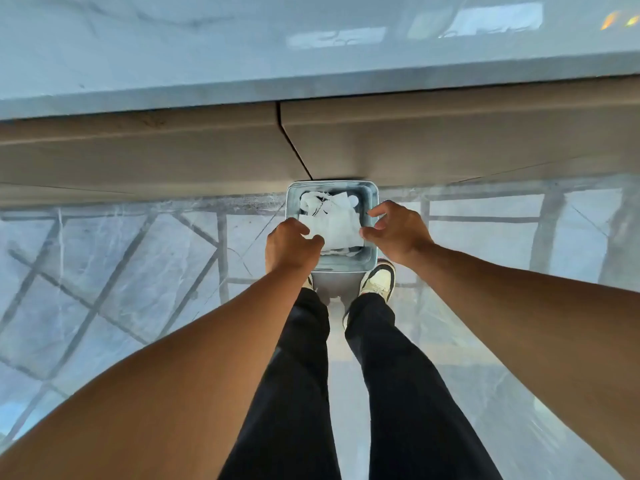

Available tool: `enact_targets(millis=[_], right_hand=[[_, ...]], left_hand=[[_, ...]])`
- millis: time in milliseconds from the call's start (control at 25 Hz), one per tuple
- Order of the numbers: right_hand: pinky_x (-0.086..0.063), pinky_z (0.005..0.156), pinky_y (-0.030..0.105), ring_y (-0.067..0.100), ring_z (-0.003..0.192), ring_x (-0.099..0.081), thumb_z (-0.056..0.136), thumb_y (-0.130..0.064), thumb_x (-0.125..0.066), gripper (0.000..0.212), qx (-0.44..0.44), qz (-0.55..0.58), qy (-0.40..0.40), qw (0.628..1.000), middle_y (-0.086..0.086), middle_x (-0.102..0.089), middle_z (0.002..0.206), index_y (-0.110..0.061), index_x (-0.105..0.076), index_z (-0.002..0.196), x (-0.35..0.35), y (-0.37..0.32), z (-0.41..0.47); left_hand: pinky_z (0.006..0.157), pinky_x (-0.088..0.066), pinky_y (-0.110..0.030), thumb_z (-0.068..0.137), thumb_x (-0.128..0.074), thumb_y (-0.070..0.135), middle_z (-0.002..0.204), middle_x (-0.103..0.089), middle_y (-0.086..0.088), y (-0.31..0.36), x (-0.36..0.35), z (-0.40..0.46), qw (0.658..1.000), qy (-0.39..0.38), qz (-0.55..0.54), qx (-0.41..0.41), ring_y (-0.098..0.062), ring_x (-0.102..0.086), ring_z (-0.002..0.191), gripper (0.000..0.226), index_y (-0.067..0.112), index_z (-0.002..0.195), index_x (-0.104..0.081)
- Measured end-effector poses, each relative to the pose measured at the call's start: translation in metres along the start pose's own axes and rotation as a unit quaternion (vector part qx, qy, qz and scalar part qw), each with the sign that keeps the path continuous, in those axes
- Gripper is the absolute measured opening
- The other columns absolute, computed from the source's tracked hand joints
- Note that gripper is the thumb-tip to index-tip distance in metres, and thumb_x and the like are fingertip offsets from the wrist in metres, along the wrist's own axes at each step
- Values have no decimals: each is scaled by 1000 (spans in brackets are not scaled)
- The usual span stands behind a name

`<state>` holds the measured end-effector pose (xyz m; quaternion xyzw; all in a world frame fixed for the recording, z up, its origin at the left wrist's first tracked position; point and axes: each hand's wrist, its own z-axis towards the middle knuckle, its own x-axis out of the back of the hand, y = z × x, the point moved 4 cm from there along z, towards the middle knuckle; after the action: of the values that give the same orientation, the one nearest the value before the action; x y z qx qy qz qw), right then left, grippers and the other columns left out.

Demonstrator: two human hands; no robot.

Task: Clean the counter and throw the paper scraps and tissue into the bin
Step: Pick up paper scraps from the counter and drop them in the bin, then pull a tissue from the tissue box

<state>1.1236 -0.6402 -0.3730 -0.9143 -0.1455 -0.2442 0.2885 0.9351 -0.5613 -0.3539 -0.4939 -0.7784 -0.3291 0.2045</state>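
A small square grey bin (331, 184) stands on the floor against the cabinet base, between my feet. Inside it lie white paper scraps (311, 202) and a flat white tissue (337, 225) on top. Both my hands hover just above the bin's opening. My left hand (291, 244) is at the left rim, fingers loosely curled, fingertips at the tissue's lower left corner. My right hand (394, 230) is at the right rim, thumb and forefinger spread apart beside the tissue's right edge. The pale marble counter (207, 46) runs across the top of the view.
Beige cabinet fronts (450, 143) drop from the counter edge to the glossy marble floor (121, 265). My legs in black trousers and a cream and black shoe (379, 280) stand right behind the bin.
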Motion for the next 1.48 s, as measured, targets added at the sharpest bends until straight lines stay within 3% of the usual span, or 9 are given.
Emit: enact_targets(millis=[160, 320, 520, 680, 880, 1120, 1280, 1480], right_hand=[[-38, 71, 22, 13, 84, -58, 83, -36, -71, 37, -10, 14, 26, 1000, 0, -69, 101, -22, -62, 116, 42, -23, -61], [-45, 82, 24, 22, 99, -64, 86, -34, -70, 36, -11, 8, 34, 999, 7, -67, 116, -19, -63, 117, 74, -45, -120], [-44, 96, 29, 26, 109, -60, 92, -37, -60, 38, 14, -19, 78, 997, 10, -54, 127, -17, -60, 125, 115, -85, -187], [-46, 98, 35, 30, 113, -57, 95, -36, -56, 40, 27, -68, 68, 995, 12, -50, 130, -15, -55, 130, 123, -102, -219], [-40, 84, 30, 31, 110, -57, 97, -35, -53, 42, 9, -76, 84, 994, 15, -50, 130, -12, -51, 131, 130, -110, -235], [-43, 96, 33, 31, 116, -56, 96, -36, -54, 43, -13, -34, 146, 989, 15, -50, 134, -14, -52, 133, 173, -114, -253], [-43, 99, 33, 30, 119, -56, 96, -31, -54, 41, -6, -10, 198, 980, 14, -53, 135, -14, -54, 133, 225, -112, -263], [-47, 100, 37, 30, 115, -57, 97, -33, -54, 39, 41, -5, 273, 961, 14, -53, 131, -15, -54, 131, 309, -102, -268]], left_hand=[[75, -42, -25, 84, -66, 26, 110, -73, -1, 23, 44, -62, 1000, -7, 13, -20, -17, -59, 88, 23, 20, 106, -69], [86, -51, -27, 85, -65, 28, 107, -75, -5, 46, 87, -117, 997, -15, 26, -75, -22, -68, 98, 22, 21, 105, -69], [91, -53, -34, 88, -66, 31, 115, -70, -6, 72, 147, -173, 981, -11, 69, -182, -26, -66, 105, 28, 18, 113, -68], [87, -52, -35, 90, -65, 34, 119, -66, -8, 85, 170, -189, 959, -11, 136, -248, -27, -63, 107, 32, 16, 117, -66], [81, -52, -35, 92, -60, 35, 118, -65, -8, 103, 182, -200, 927, -19, 188, -323, -29, -62, 105, 30, 15, 114, -65], [86, -54, -41, 93, -56, 23, 114, -67, -13, 151, 181, -218, 878, -60, 203, -430, -32, -63, 102, 24, 8, 108, -67], [73, -49, -36, 91, -56, 27, 103, -66, -11, 210, 176, -231, 842, -32, 219, -492, -31, -63, 95, 23, 8, 101, -67], [87, -54, -40, 94, -58, 37, 119, -64, -9, 299, 162, -260, 803, 10, 241, -545, -30, -62, 108, 33, 15, 118, -63]])
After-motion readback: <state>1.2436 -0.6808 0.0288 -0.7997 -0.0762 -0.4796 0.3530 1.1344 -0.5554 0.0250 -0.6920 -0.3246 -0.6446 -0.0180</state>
